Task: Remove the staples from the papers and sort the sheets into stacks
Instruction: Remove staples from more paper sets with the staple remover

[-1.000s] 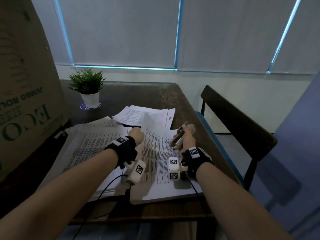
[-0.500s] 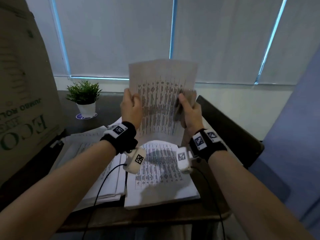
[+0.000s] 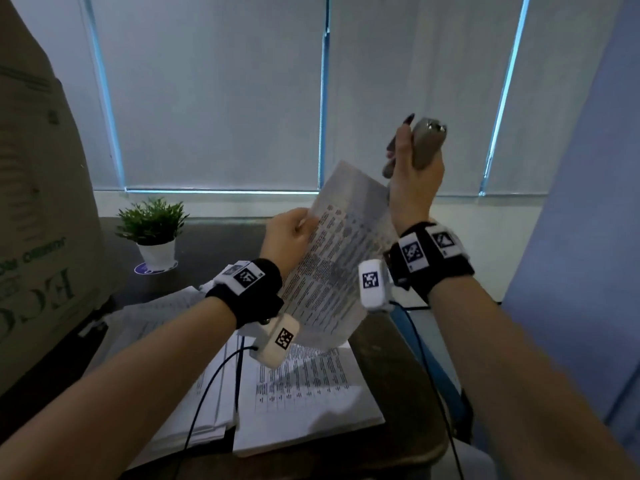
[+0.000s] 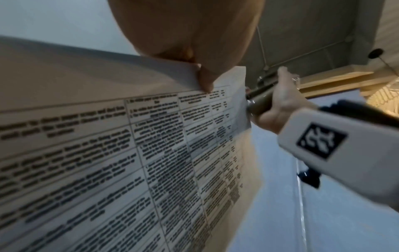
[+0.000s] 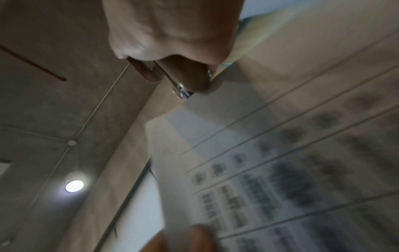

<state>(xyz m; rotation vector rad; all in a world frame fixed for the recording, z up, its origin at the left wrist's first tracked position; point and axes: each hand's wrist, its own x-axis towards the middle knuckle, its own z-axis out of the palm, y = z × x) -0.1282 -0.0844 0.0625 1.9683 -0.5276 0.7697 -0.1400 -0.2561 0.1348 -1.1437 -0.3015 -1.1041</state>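
Left hand [image 3: 289, 237] pinches the left edge of a white printed table sheet [image 3: 341, 258], held tilted in the air above the white paper stacks [image 3: 304, 403] on the dark wooden desk [image 3: 391, 358]. Right hand [image 3: 414, 174], raised above the sheet's top right corner, grips a grey metal staple remover [image 3: 427, 143].

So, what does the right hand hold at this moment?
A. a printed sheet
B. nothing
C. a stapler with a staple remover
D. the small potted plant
C: the right hand grips the stapler, raised clear of the printed sheet, which the left hand holds.
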